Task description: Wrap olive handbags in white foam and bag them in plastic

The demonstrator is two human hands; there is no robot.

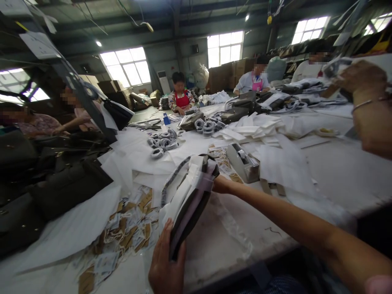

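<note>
Gripping a dark bag (190,218) by its near end, the left hand (164,261) holds it tilted over the table (339,167); the right hand (221,185) is at its far side, fingers hidden, its grip impossible to tell. Tags (127,232) and a tape dispenser (244,164) lie nearby; windows (126,65) shine beyond.

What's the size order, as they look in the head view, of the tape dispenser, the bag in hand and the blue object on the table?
1. Bag
2. Tape dispenser
3. Blue object

This is apparent size only: the bag is nearest the camera, the blue object farthest.
</note>
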